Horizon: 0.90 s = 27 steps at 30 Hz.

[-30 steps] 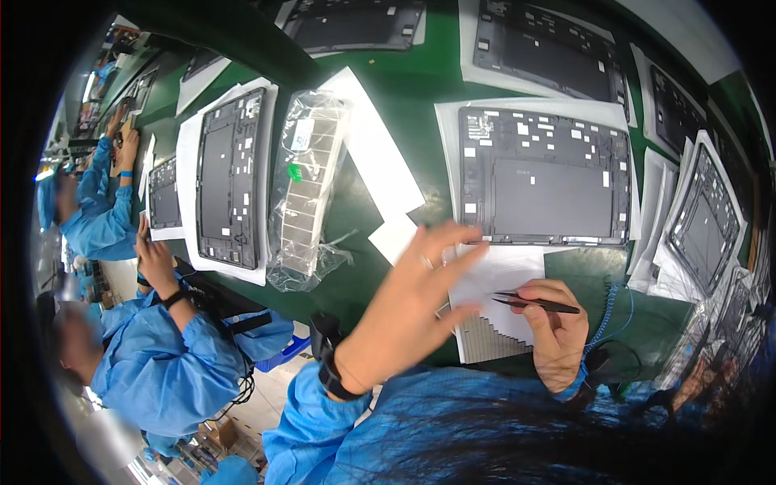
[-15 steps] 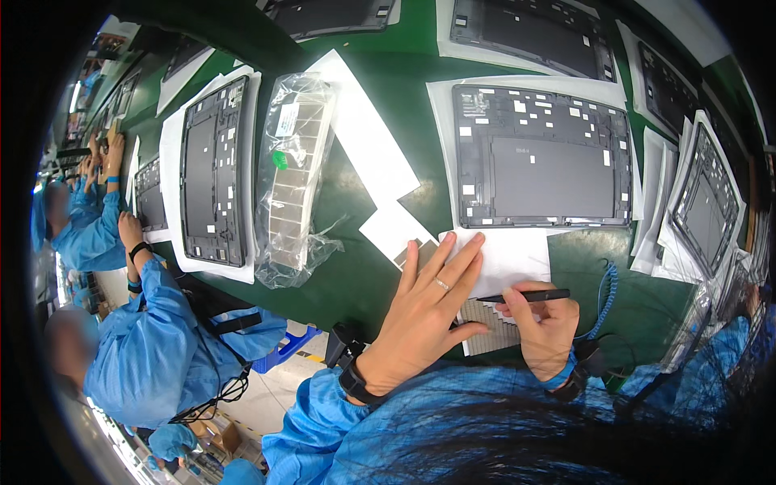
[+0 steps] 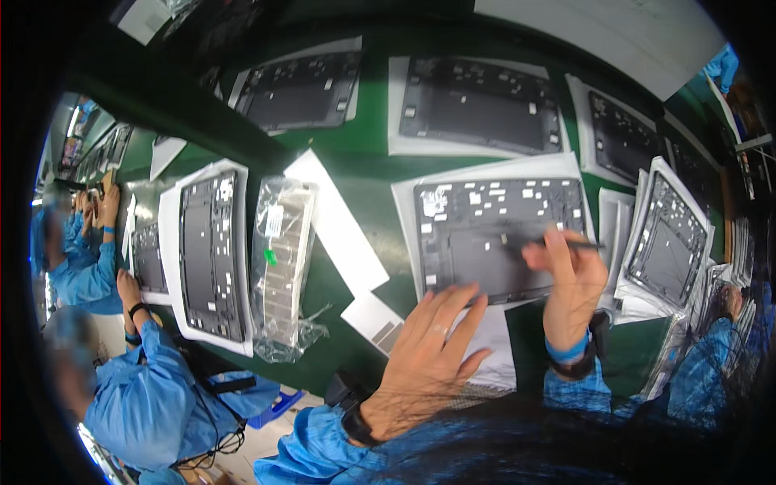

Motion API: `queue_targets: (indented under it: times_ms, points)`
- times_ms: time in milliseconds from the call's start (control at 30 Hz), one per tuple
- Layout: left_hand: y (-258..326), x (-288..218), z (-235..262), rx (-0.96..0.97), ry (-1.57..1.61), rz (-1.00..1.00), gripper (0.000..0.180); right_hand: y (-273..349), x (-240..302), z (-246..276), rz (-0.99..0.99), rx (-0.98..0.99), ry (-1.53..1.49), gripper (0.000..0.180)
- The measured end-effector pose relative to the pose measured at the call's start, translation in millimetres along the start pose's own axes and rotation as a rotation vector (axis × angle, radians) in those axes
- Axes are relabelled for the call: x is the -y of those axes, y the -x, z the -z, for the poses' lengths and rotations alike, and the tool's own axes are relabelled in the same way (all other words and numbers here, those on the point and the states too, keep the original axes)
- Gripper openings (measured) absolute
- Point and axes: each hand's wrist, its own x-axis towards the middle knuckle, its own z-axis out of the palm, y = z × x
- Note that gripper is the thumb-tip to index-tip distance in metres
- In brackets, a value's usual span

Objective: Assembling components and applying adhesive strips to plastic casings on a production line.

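Observation:
My right hand (image 3: 570, 271) is closed around a slim black pointed tool (image 3: 584, 244), like tweezers, and hovers over the lower right of a black tablet-sized frame (image 3: 477, 267). Motion blurs the fingertips and the tool's tip. Small white pads dot the frame, mostly along its top and sides, and white paper (image 3: 404, 218) lies under it. My left hand (image 3: 428, 356) is stretched flat, fingers spread, over white sheets (image 3: 495, 343) just below the frame. Part of a grey-striped sheet (image 3: 481, 394) shows under its thumb; the rest is hidden.
A clear bag of grey strips (image 3: 283, 259) and a long white sheet (image 3: 339, 230) lie to the left. Similar black frames on paper surround the work area, including one at far left (image 3: 208, 250) and a stack at right (image 3: 667, 234). Another person (image 3: 170, 388) sits at left.
My right hand has moved up with the black tool from the grey-striped sheet to over the black frame. My left hand stays by the sheets. The whole view has tilted, showing more of the far table.

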Motion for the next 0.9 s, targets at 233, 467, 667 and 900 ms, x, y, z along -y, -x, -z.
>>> queue_targets:
  times_ms: [233, 467, 667, 900]
  points:
    - [-73, 5, -22, -0.067, -0.228, 0.09, 0.085, -62, -25, -43, 0.044, -0.027, -0.113, 0.03]
    - [-81, 2, -25, -0.091, -0.3, 0.134, 0.09, -56, -27, -58, 0.06, -0.06, -0.026, 0.029]
    - [-83, 5, -31, -0.112, -0.372, 0.134, 0.091, -52, -28, -63, 0.06, -0.061, 0.003, 0.028]
    - [-84, 5, -32, -0.103, -0.383, 0.128, 0.091, -51, -28, -62, 0.048, -0.065, 0.038, 0.024]
